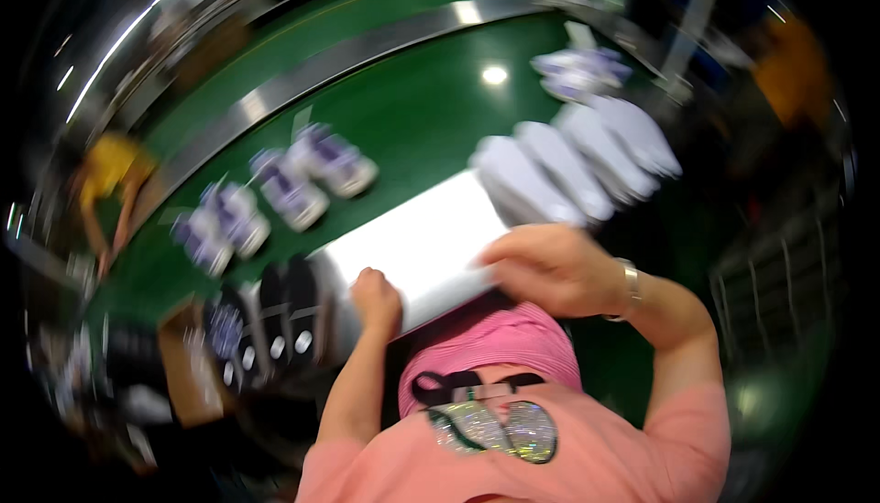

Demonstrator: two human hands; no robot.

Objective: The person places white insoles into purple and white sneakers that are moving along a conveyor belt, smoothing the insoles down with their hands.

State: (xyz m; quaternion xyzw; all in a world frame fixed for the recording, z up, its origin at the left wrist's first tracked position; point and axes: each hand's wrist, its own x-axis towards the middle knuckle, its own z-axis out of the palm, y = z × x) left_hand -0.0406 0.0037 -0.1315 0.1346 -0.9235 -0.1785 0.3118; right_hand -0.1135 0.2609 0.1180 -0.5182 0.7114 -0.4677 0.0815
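Observation:
My left hand (377, 301) is closed in a fist at the near left part of a bright metal plate (417, 246). Whatever it might hold is hidden. Over the plate's right end is my right hand (553, 271), its fingers bent and smeared by motion; I cannot make out anything in them. Just beyond that hand, a row of white sole-shaped pieces (522, 180) lies side by side. Left of my left hand stand several dark sole-shaped pieces (301, 306) with pale round spots near their lower ends.
Purple-and-white shoes (291, 190) stand on the green surface (412, 109) at the left, more shoes (579, 72) at the far right. A cardboard box (188, 366) is at the near left. A person in yellow (115, 169) is at the far left. Wire racking (770, 292) stands right.

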